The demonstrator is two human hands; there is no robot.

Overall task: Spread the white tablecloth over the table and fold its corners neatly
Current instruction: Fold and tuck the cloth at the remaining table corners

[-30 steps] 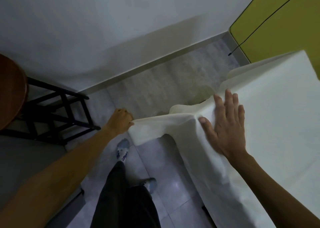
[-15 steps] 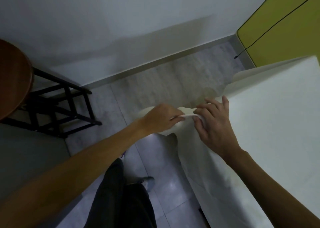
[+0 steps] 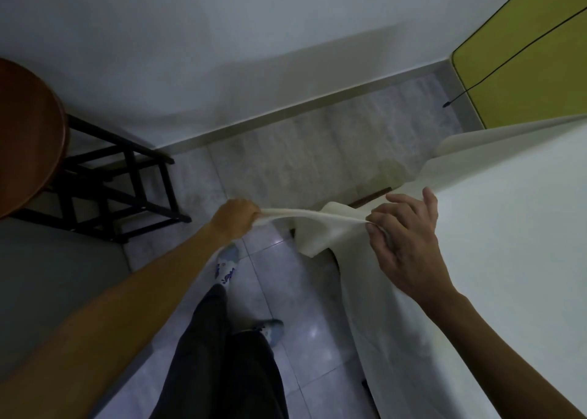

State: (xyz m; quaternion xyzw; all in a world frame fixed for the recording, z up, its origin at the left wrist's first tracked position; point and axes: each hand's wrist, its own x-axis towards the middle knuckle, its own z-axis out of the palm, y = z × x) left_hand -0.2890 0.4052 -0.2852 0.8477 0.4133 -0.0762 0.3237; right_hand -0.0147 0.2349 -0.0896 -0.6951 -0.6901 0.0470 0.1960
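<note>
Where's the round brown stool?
In the head view, the stool stands at the far left, by the white wall, left of the person's left hand.

A round wooden stool [image 3: 28, 139] stands at nine o'clock on a black frame [image 3: 127, 189]; behind it a pale wall [image 3: 254, 37] meets the grey tiled floor [image 3: 301, 164] along a skirting board [image 3: 317, 107]; at two o'clock a yellow panel [image 3: 524, 69] is crossed by a thin black cord [image 3: 490, 74].
</note>
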